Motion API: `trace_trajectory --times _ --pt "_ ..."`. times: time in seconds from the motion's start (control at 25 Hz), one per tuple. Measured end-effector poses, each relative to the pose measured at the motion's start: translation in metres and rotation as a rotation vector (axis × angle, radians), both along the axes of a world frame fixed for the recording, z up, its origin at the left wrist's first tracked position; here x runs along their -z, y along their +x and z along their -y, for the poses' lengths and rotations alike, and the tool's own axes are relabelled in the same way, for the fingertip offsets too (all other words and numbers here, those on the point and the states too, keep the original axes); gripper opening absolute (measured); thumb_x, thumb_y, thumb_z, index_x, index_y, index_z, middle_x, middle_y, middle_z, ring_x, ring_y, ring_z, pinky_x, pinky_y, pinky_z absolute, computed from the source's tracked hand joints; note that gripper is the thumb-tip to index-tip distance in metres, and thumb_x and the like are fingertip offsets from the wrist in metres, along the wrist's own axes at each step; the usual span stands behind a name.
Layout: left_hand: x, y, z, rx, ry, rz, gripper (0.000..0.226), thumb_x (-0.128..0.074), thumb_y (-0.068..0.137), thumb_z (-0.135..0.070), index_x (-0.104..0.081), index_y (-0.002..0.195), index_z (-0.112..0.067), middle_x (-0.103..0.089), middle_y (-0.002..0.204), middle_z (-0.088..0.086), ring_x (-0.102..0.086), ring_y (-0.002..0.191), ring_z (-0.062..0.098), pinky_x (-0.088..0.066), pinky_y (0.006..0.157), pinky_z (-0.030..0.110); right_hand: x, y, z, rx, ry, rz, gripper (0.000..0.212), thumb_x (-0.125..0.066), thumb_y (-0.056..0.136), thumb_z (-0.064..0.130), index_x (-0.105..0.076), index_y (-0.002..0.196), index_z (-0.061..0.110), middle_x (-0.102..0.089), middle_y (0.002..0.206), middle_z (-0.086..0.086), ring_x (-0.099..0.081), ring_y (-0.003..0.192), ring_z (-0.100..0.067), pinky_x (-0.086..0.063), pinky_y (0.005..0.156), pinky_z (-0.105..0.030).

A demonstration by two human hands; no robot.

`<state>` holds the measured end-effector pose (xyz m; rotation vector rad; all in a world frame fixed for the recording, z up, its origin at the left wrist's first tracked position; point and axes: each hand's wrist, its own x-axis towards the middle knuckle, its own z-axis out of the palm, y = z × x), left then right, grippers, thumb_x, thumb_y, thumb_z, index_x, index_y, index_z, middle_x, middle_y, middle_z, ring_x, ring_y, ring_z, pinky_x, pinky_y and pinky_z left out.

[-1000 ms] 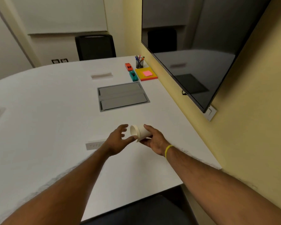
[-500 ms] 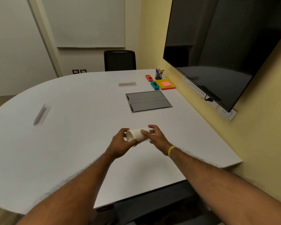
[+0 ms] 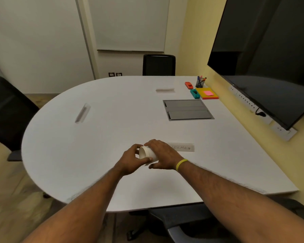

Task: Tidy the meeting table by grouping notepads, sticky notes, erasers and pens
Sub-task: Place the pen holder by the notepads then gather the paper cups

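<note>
A white paper cup (image 3: pixel 147 154) lies on its side between both hands, just above the white table (image 3: pixel 98 141). My left hand (image 3: pixel 132 161) grips its rim end and my right hand (image 3: pixel 162 156) curls over its body. Far off at the back right stand a mesh pen holder with pens (image 3: pixel 200 82), an orange eraser (image 3: pixel 188 85), a teal eraser (image 3: pixel 194 93) and a yellow and orange notepad stack (image 3: pixel 208 94) topped by a pink sticky note (image 3: pixel 208 92).
A grey cable hatch (image 3: pixel 187 109) is set into the table. Small name plates lie at the front (image 3: pixel 182 147), the left (image 3: pixel 82 113) and the back (image 3: pixel 165 89). Black chairs stand at the far end (image 3: pixel 158 64), on the left (image 3: pixel 5 111) and below me. A dark screen (image 3: pixel 270 50) hangs on the right wall.
The view has pulled back and swung left, showing more table. My left hand closed onto the cup's rim end while the right hand shifted over the top of it.
</note>
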<state>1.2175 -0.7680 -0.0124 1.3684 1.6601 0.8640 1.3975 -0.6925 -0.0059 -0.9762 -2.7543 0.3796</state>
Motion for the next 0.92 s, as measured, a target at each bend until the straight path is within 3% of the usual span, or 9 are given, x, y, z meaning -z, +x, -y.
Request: trace_trajectory --times 0.16,0.48,0.72,0.92 --pt "0.019 -0.044 -0.008 0.026 -0.021 0.011 0.065 -0.080 0.064 -0.052 -0.053 0.120 -0.031 -0.062 0.111 -0.007 -0.065 0.094 0.014 -0.057 0.082 0.035 0.011 -0.045 -0.001 0.035 -0.026 0.044 0.067 -0.082 0.070 0.036 -0.051 0.127 0.021 -0.061 0.116 -0.001 -0.057 0.102 -0.020 -0.047 0.090 -0.036" --pt "0.048 -0.167 -0.045 0.177 -0.086 -0.013 0.073 -0.082 0.066 -0.052 -0.049 0.127 -0.031 -0.061 0.113 -0.006 -0.067 0.093 0.014 -0.050 0.077 0.026 0.043 -0.134 -0.015 0.235 -0.103 0.127 0.064 -0.081 0.067 0.038 -0.053 0.123 0.023 -0.063 0.114 0.000 -0.058 0.099 -0.022 -0.044 0.091 -0.036" --pt "0.056 -0.243 -0.071 0.209 -0.151 -0.041 0.079 -0.080 0.060 -0.059 -0.050 0.127 -0.031 -0.062 0.111 -0.006 -0.066 0.089 0.018 -0.052 0.077 0.031 0.071 -0.136 -0.021 0.588 -0.330 0.065 0.075 -0.082 0.068 0.037 -0.046 0.132 0.023 -0.052 0.127 -0.002 -0.052 0.117 -0.024 -0.042 0.098 -0.035" --pt "0.071 -0.257 -0.100 0.226 -0.204 -0.063 0.071 -0.083 0.068 -0.047 -0.049 0.128 -0.028 -0.062 0.111 -0.004 -0.066 0.089 0.019 -0.051 0.076 0.031 0.103 -0.127 -0.041 0.848 -0.400 -0.003 0.082 -0.082 0.065 0.053 -0.044 0.133 0.026 -0.040 0.128 -0.003 -0.036 0.122 -0.024 -0.035 0.102 -0.038"
